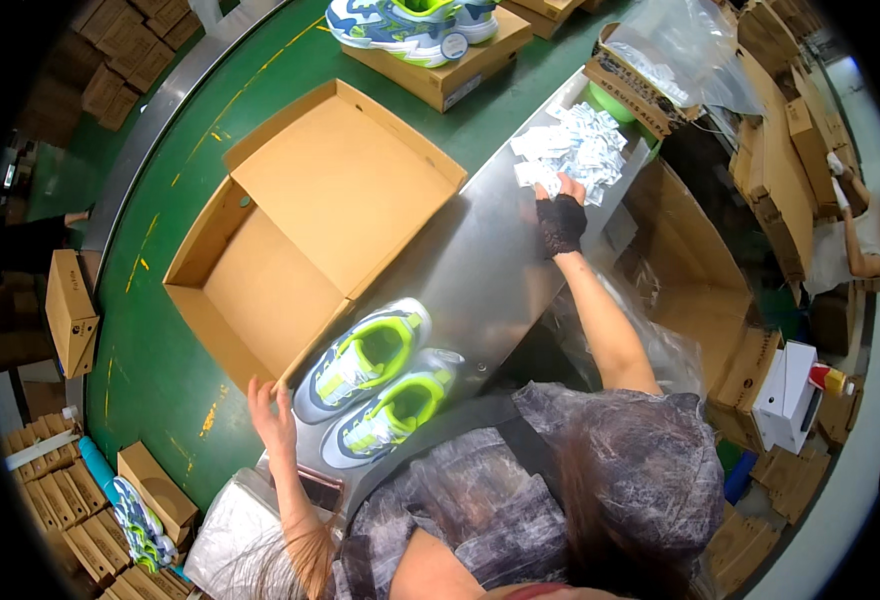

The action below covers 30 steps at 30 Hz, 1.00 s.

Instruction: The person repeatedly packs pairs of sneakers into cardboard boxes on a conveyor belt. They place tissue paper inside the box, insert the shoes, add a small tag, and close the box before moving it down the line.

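Observation:
My right hand [563, 205], in a black lace fingerless glove, reaches into a pile of small white-and-blue packets [590, 145] on the metal ledge. Its fingertips close on a packet at the near edge of the pile. At the near corner of an opened brown shoebox [285, 240], my left hand [272, 415] has its fingers apart and touches the cardboard edge. The box's lid is folded back, and no shoes lie inside. A pair of grey-white sneakers [375, 380] with bright green linings sits on the ledge between my arms.
Past the shoebox, sneakers [400, 25] stand on a closed box. The green belt [170, 330] curves around to the left. A carton with clear plastic [650, 65] stands beyond the packets. Another person [855, 240] is at the far right. A phone [320, 490] lies by my left forearm.

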Each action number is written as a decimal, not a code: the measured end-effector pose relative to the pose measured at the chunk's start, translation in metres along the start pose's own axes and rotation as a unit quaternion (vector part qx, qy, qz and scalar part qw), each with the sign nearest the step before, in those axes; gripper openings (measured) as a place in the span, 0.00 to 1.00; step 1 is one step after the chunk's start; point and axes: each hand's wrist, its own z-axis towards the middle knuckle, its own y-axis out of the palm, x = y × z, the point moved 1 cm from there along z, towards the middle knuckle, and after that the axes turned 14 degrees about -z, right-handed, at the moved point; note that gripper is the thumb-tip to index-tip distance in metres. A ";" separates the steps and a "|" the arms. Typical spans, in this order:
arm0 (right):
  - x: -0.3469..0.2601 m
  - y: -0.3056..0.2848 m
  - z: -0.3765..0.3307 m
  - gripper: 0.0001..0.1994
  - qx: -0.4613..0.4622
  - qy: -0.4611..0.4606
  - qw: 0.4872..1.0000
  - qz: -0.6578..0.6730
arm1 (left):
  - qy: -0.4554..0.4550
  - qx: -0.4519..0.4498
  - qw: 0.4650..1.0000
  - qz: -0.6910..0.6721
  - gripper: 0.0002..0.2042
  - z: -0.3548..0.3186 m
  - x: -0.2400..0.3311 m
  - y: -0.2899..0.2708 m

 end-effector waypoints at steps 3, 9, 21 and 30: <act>0.034 0.009 -0.008 0.14 -0.041 -0.111 0.989 -0.093 | -0.012 0.095 0.995 -0.028 0.15 -0.003 0.020 -0.002; 0.045 -0.001 -0.032 0.11 -0.058 -0.031 0.991 0.119 | -0.131 0.219 0.956 -0.148 0.18 -0.061 -0.002 -0.049; -0.205 -0.114 -0.049 0.15 -0.342 -0.088 0.863 0.363 | -0.361 0.426 0.826 0.078 0.18 -0.292 -0.161 -0.172; -0.155 -0.005 -0.031 0.10 -0.138 -0.150 0.886 0.416 | -0.441 0.370 0.780 0.245 0.14 -0.339 -0.167 -0.146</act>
